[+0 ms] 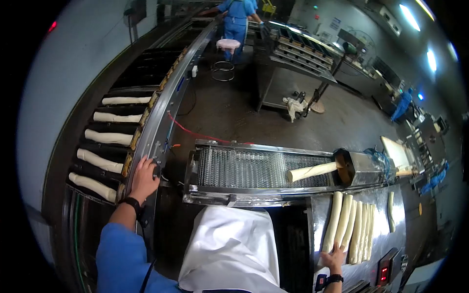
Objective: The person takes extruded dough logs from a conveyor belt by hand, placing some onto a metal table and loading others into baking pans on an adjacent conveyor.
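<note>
My left hand (145, 178) lies on the metal rail of the left conveyor with its fingers stretched out, beside a small black knob (157, 170). Whether it presses the knob I cannot tell. At the lower right, my right hand (333, 257) is spread over the near ends of the leftmost long pale dough rolls (334, 219) on a steel table (398, 210). Several rolls lie there side by side, and a thinner dough strip (391, 212) lies apart at the right. Another dough roll (312, 172) sticks out of a metal chute (366, 168) onto a mesh belt (239, 166).
Black baking pans (113, 128) on the left conveyor hold single dough rolls. A person in blue (237, 22) stands at the far end near a pink stool (228, 44); another person (402, 105) is far right. A digital display (384, 271) glows red. A red hose (195, 133) crosses the floor.
</note>
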Demonstrator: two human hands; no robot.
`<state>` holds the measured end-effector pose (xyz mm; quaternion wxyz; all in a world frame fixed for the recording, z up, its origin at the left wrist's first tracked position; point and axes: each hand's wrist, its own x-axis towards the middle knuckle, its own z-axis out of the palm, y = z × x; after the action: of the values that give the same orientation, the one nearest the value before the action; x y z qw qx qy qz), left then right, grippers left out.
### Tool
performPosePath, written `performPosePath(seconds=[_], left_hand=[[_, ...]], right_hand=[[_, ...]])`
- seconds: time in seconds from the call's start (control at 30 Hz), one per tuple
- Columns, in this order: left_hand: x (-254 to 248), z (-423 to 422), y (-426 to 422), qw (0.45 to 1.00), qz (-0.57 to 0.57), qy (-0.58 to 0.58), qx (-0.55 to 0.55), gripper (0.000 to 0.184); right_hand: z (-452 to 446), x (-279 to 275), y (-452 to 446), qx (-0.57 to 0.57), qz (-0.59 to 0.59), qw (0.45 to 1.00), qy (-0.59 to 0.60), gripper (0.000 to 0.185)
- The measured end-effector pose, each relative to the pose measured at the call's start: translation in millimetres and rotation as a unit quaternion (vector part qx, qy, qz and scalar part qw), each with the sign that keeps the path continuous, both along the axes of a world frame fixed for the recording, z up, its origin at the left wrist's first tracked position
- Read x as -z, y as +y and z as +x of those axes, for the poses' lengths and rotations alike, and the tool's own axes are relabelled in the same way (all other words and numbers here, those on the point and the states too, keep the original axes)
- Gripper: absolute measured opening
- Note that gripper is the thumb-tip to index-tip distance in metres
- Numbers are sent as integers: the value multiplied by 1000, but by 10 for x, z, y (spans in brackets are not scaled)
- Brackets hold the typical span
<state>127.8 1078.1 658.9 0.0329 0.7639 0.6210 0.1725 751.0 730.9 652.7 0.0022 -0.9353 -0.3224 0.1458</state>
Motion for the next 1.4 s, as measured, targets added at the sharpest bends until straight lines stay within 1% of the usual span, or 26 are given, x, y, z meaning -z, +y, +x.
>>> performPosePath(seconds=[0.07,0.13,0.17,0.2,0.27,0.3,0.33,0.37,0.43,0.5,0.57,0.67,0.73,0.77,0.8,0.9,0.97,1.0,1.07,1.13,1.2,1.23,1.3,1.33,1.37,1.4], left_hand=[[-23,-10,-9,1000,-13,3,-6,39],[-32,-2,6,1000,-2,-6,3,39],[-42,3,6,1000,-27,1,-15,39],[-46,-2,6,999,-29,-2,-20,39],[-20,-14,4,1000,-20,7,-12,40],[-18,-15,13,1000,-26,9,-15,40],[-22,-14,9,999,-29,6,-21,40],[-34,-4,0,1000,-25,-2,-17,40],[-37,-34,-7,1000,-17,-8,-8,41],[-29,-52,-4,1000,-20,-7,-11,42],[-55,-59,-13,1000,-23,-3,-15,42],[-16,-69,5,1000,-22,6,-10,43],[35,-79,14,999,-27,-8,-16,43],[63,-83,33,999,-31,-20,-17,44],[87,-88,72,999,-30,-22,-21,44],[139,-88,440,999,-42,-22,-16,41],[165,-75,539,999,-28,-37,-11,39],[184,-71,603,999,-12,-50,-2,38],[277,-101,669,998,20,-59,10,35],[296,-69,790,997,39,-64,11,34],[321,-51,884,997,32,-68,8,33],[322,-50,939,997,27,-71,6,33],[400,-97,885,997,6,-73,7,33],[359,-50,973,997,10,-72,10,33],[338,-25,1042,997,14,-70,8,32],[326,-17,1111,997,18,-72,7,32]], right_hand=[[80,86,49,-12,21,1000,-10,81],[-9,52,164,32,50,998,16,67],[125,210,139,17,32,999,-22,51],[98,189,201,11,30,999,-25,51],[29,106,335,79,184,965,166,34],[14,30,438,92,259,924,267,31],[-19,-58,542,104,326,866,365,31],[18,-156,645,26,326,878,350,31],[-86,-487,956,-44,381,837,391,32],[-371,-1119,1477,-63,386,827,405,36],[-742,-1785,2046,-102,368,837,391,50],[-900,-2386,2765,-410,382,801,210,61],[-1015,-2721,3443,-381,393,678,490,57],[-1416,-3055,3690,-307,317,638,631,47],[-1655,-3288,4200,-342,215,643,650,48],[-2948,-3585,4854,-539,334,596,493,49],[-3532,-3715,5446,-545,271,634,477,53],[-3552,-3617,5782,-546,346,618,448,53],[-3720,-3360,5987,-493,362,615,497,49],[-3766,-2941,6025,-466,314,685,464,47],[-3559,-2218,6053,-543,252,704,382,43],[-3307,-1607,6273,-626,227,674,319,22],[-2969,-618,5908,-712,93,683,129,39],[-2947,-672,5577,-656,-25,749,85,51],[-2779,-475,5387,-625,-86,770,92,61],[-2493,-119,5287,-624,-89,772,82,61]])
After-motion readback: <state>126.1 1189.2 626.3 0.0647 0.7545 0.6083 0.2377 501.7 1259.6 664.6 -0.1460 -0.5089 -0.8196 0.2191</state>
